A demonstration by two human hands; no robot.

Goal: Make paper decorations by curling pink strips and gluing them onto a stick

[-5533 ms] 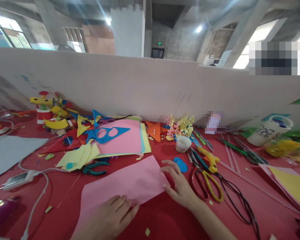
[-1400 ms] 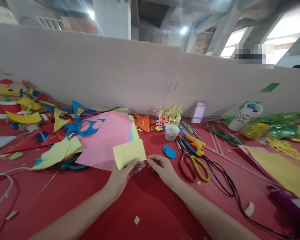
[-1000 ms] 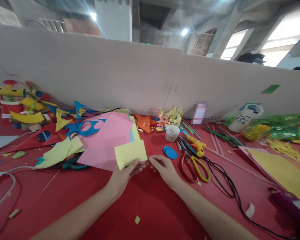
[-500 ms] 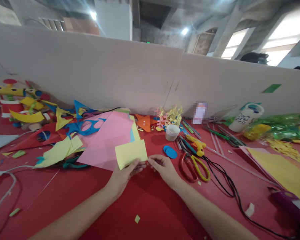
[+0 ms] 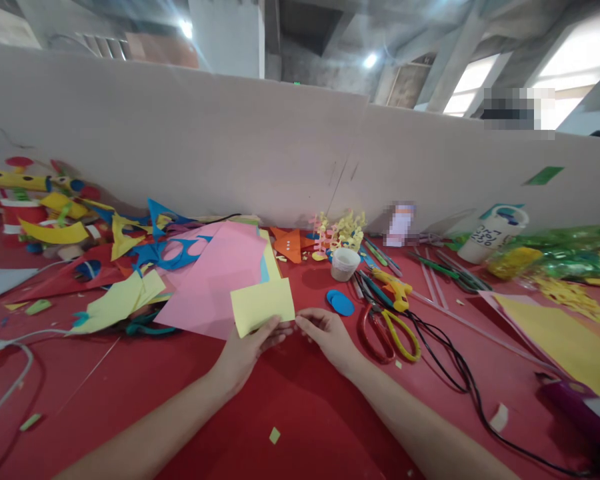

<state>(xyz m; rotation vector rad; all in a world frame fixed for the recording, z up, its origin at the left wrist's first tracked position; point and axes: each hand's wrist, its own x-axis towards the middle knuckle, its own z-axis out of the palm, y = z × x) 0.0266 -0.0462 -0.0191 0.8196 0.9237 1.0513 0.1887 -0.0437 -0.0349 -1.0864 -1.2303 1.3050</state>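
Observation:
A pale yellow sheet of paper (image 5: 261,305) is pinched along its lower edge by my left hand (image 5: 247,353), thumb in front and fingers behind. My right hand (image 5: 327,337) has its thumb and forefinger together at the paper's lower right corner. The sheet is held up over the red table (image 5: 280,400), tilted toward me. Behind it lies a large pink sheet (image 5: 215,280). To the right of my right hand are two blue paper discs (image 5: 341,303) and pliers (image 5: 385,333) with red and yellow handles. A small yellow scrap (image 5: 275,435) lies nearer to me.
A white cup (image 5: 345,264) stands behind the discs, near small yellow and pink figures. A black cable (image 5: 455,367) runs down the right side by a purple glue gun (image 5: 575,407). Coloured paper offcuts (image 5: 120,300) crowd the left. A white partition (image 5: 205,140) closes off the back.

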